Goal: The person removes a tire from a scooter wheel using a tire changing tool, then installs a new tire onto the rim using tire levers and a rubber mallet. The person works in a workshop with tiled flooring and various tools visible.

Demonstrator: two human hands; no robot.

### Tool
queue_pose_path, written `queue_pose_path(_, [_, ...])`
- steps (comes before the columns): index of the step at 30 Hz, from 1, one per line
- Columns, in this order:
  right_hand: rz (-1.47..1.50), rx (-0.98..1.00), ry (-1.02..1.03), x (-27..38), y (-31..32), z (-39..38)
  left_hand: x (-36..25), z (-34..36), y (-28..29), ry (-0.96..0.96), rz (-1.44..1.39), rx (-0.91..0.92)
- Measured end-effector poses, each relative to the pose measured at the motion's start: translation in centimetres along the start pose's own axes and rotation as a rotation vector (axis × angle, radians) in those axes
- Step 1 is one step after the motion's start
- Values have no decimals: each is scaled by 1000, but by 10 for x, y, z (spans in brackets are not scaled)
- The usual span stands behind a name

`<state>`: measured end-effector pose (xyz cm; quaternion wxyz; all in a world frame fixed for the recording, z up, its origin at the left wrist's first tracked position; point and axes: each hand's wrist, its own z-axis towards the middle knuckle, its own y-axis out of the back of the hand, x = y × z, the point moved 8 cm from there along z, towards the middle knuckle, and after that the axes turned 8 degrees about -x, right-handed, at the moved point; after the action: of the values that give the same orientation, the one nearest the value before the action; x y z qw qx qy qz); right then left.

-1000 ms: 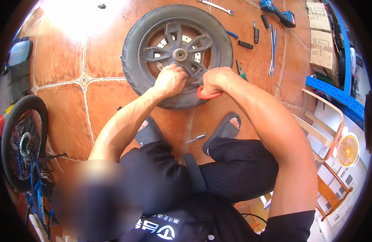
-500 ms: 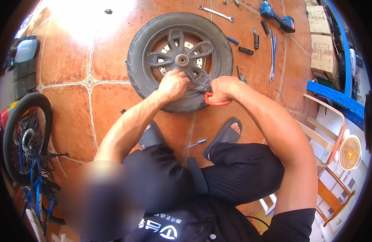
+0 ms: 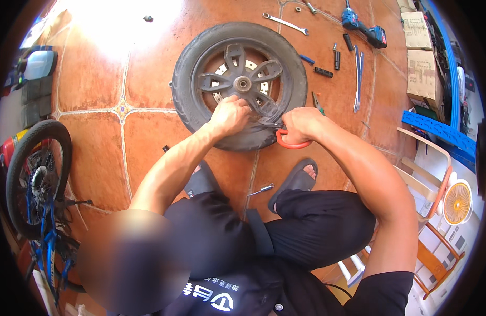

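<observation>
A black-tyred wheel (image 3: 185, 100) with dark spokes and a perforated brake disc (image 3: 220, 70) lies flat on the tiled floor in front of me. My left hand (image 3: 233, 115) rests against its near side, fingers curled in at the rim beside the lower spokes; what they pinch is hidden. Wrapped around a red-handled tool (image 3: 294, 145) is my right hand (image 3: 304, 125), over the tyre's near right edge. The tool's dark metal nose points left toward the rim; its tip is hard to make out.
Right of the wheel lie green-handled pliers (image 3: 317, 103), metal strips (image 3: 357, 79), black sockets (image 3: 323, 72) and a blue cordless driver (image 3: 363, 26). A combination wrench (image 3: 286, 24) is beyond it. A small tool (image 3: 261, 189) lies between my feet. A bicycle (image 3: 38, 184) stands left.
The whole view has shifted slightly. My right hand, with the red-handled tool, has moved a little to the right and toward me. My left hand stays at the rim.
</observation>
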<state>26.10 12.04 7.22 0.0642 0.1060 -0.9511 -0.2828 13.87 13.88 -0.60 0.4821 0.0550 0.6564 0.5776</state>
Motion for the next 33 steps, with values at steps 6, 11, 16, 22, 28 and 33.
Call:
queue_pose_path(6, [222, -29, 126, -40, 4, -30, 0, 19, -21, -35, 157, 101])
queue_pose_path(11, [509, -392, 177, -62, 26, -5, -17, 5, -21, -19, -183, 134])
queue_pose_path(16, [651, -721, 107, -173, 44, -12, -7, 18, -41, -41, -21, 240])
queue_pose_path(22, [791, -973, 76, -239, 74, -19, -15, 14, -16, 21, 273, 368])
queue_pose_path(28, [807, -1000, 37, -303, -3, -51, -49, -6, -18, 174, 331, 442])
queue_pose_path(33, [804, -948, -126, -311, -88, -54, -60, -20, -27, 230, 455, 425])
